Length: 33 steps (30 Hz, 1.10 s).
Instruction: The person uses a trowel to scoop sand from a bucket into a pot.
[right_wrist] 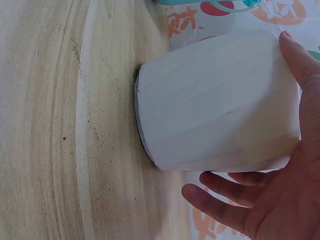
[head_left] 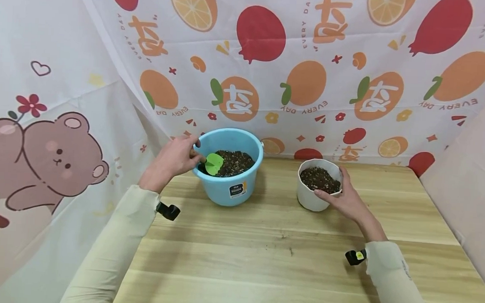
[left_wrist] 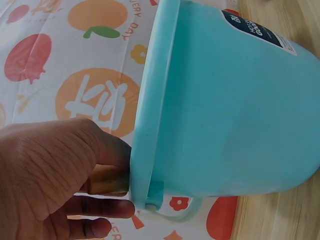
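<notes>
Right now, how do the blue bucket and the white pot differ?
The blue bucket is larger and wider than the white pot.
The bucket is smooth and round with a dark label; the pot is faceted, with no label in view.
The left hand holds a green scoop in the bucket, while the right hand holds the pot itself.
Both are open-topped and contain dark soil.

Bucket [head_left: 215, 191] left of pot [head_left: 309, 198], both on table [head_left: 236, 265]
</notes>
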Each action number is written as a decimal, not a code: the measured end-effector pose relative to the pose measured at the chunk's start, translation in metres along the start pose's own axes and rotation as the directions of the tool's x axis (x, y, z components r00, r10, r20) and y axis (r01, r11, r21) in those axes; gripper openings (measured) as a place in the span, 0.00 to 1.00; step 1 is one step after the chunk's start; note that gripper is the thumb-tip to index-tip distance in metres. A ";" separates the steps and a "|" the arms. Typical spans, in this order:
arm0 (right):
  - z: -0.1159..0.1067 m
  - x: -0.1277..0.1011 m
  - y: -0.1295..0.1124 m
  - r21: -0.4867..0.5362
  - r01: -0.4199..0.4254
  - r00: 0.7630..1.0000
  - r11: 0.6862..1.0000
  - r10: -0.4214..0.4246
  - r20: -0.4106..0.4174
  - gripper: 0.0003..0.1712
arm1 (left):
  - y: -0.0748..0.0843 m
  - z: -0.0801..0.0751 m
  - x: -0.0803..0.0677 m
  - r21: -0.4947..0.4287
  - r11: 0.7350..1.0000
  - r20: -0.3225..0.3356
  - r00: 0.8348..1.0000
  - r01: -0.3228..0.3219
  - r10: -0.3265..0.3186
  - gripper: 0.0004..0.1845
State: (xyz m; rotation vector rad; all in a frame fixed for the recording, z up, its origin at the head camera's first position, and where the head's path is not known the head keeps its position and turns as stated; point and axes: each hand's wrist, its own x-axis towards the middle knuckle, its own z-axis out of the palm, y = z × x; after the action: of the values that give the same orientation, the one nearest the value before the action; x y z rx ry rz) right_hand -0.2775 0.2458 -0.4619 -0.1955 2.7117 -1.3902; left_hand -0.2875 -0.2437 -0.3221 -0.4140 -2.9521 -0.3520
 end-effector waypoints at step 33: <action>0.001 0.000 0.005 0.028 -0.004 1.000 1.000 0.004 0.002 0.70 | 0.046 0.026 0.032 0.404 0.914 0.047 0.998 0.019 -0.041 0.06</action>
State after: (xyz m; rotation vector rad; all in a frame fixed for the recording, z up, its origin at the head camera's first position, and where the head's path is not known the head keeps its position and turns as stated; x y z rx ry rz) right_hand -0.2779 0.2481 -0.4663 -0.1884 2.6879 -1.4256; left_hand -0.3073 -0.1864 -0.3325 -0.3261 -2.9744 0.2726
